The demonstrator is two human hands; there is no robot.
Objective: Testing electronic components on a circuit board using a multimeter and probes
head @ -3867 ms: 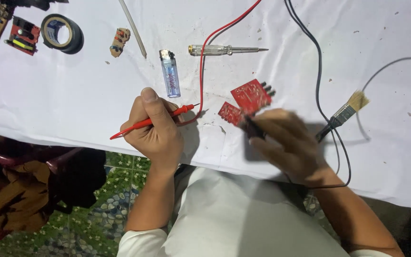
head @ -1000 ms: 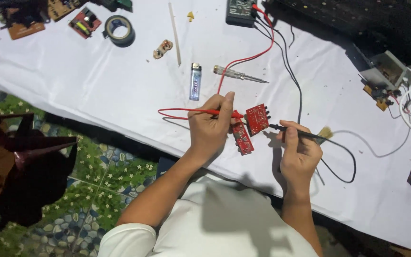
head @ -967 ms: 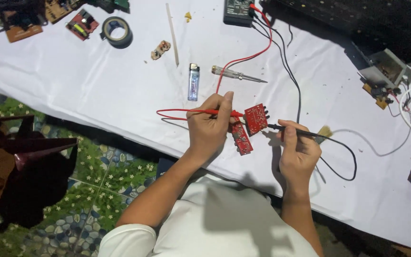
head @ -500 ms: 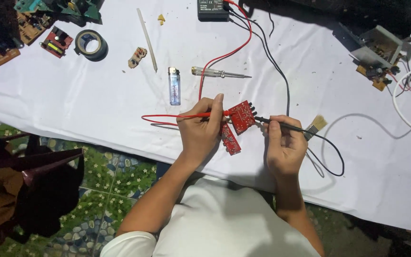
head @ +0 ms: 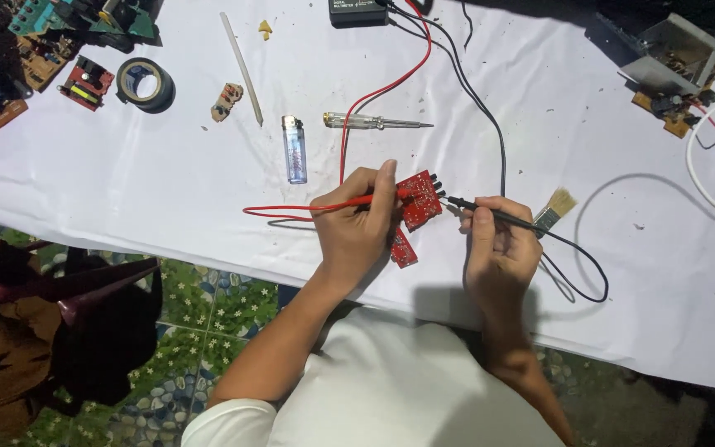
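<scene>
Tabletop [head: 167, 190] w/ white cloth, wrinkled, speckled w/ dark crumbs. Near its front edge, centre: small red circuit board [head: 420, 199], flat, squarish, black parts along its 3 o'clock edge; a 2nd red board strip [head: 403, 247] just at its 6 o'clock.

Left hand [head: 357, 232]: fingers pinching the red probe [head: 349, 203], thin plastic rod; its tip meets the board's 9 o'clock side, thumb lies along the rod right beside the board. Red lead [head: 374, 91] runs to 12 o'clock, to a dark meter [head: 357, 10].

Right hand [head: 498, 248]: fingers curled, pressed around the black probe [head: 498, 215]; tip at the board's 3 o'clock edge, fingers just apart from the board. Black lead [head: 490, 116] glossy, loops.

Nearby: clear lighter [head: 295, 149] & screwdriver [head: 374, 122] w/ clear handle at 11 o'clock, bristle brush [head: 554, 207] at 3, black tape roll [head: 146, 84] far at 10.
</scene>
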